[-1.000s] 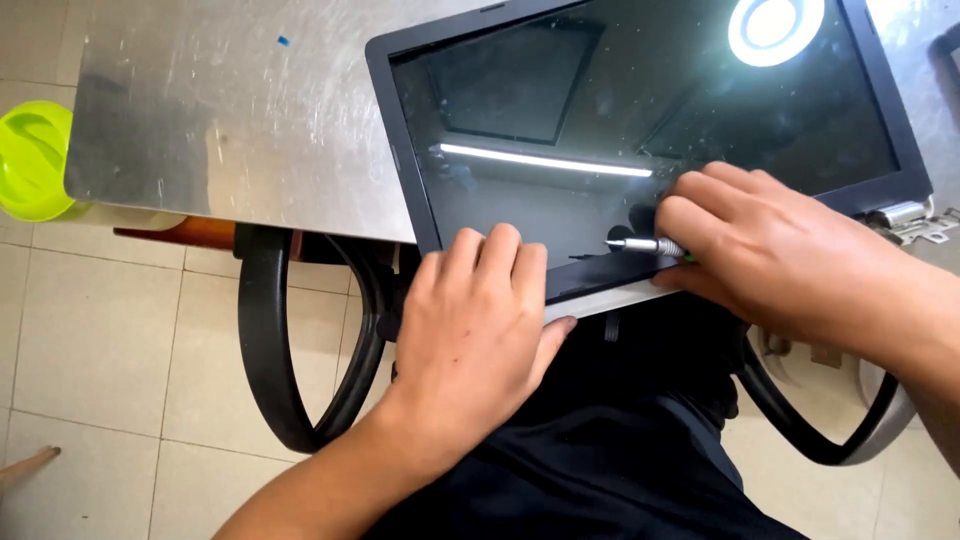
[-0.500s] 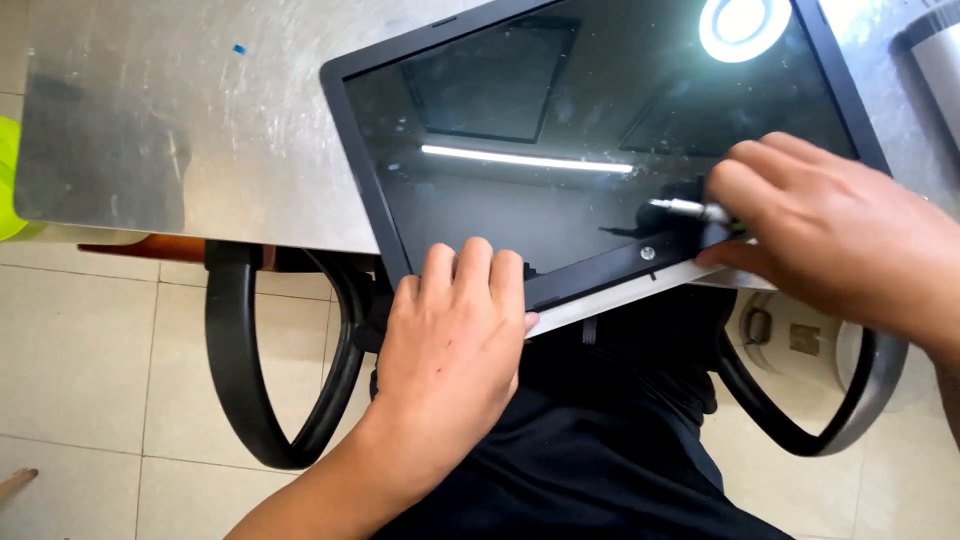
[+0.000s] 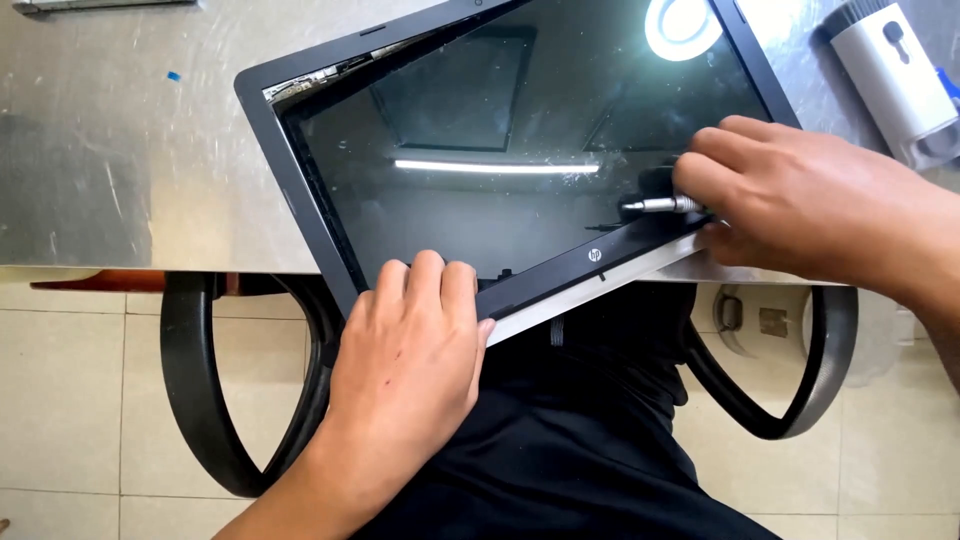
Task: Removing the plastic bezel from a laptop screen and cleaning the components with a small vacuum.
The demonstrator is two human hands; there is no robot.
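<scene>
lying at an angle on the worktop: laptop display panel (image 3: 520,170), dark glass up, near edge overhanging the worktop edge toward the person.
bezel: black frame (image 3: 300,215) round the glass; at the far-left corner it stands slightly off the panel and metal shows in the gap.
right hand: right hand (image 3: 800,205) closed around a slim screwdriver (image 3: 660,205); metal tip lies on the lower right part of the glass, just above the bottom bezel strip.
left hand: left hand (image 3: 410,350) flat, fingers together and extended, pressing on the lower left bezel corner; holds nothing.
change: half a second ago the panel sat further right in view and the tool tip was further from the bottom strip; the left hand has kept its place on the corner. judged: work has moved along the lower bezel edge.
worktop: brushed metal worktop (image 3: 130,150), scratched.
surroundings: white and grey cylindrical tool (image 3: 890,75) at far right; black chair armrests (image 3: 200,400) below; tiled floor (image 3: 70,400).
</scene>
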